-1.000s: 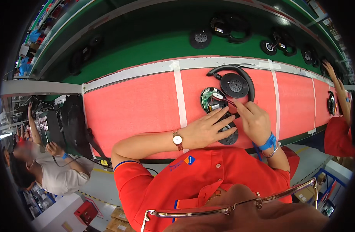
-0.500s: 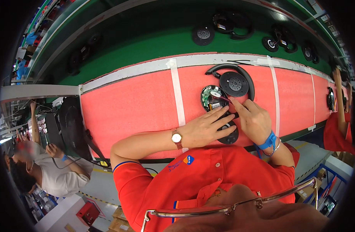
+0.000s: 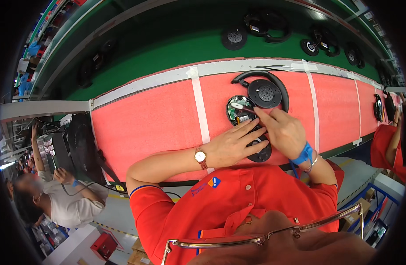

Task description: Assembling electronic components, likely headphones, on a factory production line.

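Note:
My left hand (image 3: pixel 231 148) lies flat with fingers spread over the ear-cup parts, its fingertips by the lower edge of an open ear cup (image 3: pixel 234 117) with a green circuit board. Below those fingers shows a black round speaker part (image 3: pixel 262 154), partly covered. My right hand (image 3: pixel 286 134) is closed in a pinch at the cup's right edge. From its fingertips a thin dark reddish strand runs to a small white oval piece (image 3: pixel 237 105) above the board; what exactly the fingers grip is hidden. The headband (image 3: pixel 281 86) and a second ear cup (image 3: pixel 264 93) lie just beyond.
Pink matting (image 3: pixel 154 119) with white tape strips covers the bench. Past its pale ledge, a green conveyor belt (image 3: pixel 185 55) carries more headphone parts (image 3: pixel 234 39). A black bag (image 3: pixel 83 141) stands at the left end. Other people work at both sides.
The white oval piece has shifted slightly left over the board, and my right hand has moved a little left with it. My left hand stays nearly still.

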A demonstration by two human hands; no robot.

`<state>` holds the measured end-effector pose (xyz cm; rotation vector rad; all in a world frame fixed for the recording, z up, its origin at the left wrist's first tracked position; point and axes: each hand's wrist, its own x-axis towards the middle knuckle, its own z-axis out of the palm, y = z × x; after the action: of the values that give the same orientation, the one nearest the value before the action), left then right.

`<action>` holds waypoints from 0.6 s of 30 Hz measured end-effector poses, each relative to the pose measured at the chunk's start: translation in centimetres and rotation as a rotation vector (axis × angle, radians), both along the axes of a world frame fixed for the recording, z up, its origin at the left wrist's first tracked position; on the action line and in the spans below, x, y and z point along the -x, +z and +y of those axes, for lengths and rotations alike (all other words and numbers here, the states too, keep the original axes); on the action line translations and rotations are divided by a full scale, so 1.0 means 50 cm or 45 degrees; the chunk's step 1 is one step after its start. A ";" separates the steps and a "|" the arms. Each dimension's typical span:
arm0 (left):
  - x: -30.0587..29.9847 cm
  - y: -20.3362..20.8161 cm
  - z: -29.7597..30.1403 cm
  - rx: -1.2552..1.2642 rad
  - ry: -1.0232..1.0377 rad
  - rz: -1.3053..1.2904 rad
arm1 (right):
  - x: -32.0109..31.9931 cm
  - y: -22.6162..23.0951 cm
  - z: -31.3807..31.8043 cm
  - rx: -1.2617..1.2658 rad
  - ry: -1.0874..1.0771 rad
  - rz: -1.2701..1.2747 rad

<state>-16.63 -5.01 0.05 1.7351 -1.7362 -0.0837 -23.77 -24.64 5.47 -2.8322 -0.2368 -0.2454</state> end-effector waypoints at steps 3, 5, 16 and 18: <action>-0.001 0.006 -0.001 -0.023 0.001 -0.005 | 0.003 0.008 -0.013 0.057 -0.025 0.020; -0.001 0.005 0.002 -0.026 0.007 -0.005 | 0.012 0.019 -0.032 0.109 -0.061 0.066; -0.001 0.004 -0.002 -0.016 0.004 -0.004 | -0.005 0.011 -0.041 0.020 0.045 0.013; 0.000 0.000 -0.002 0.008 0.007 -0.003 | 0.009 0.017 -0.043 0.077 0.022 0.043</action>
<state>-16.62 -5.11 0.06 1.7357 -1.7315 -0.0739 -24.23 -26.79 6.33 -2.8900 -0.2656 -0.1892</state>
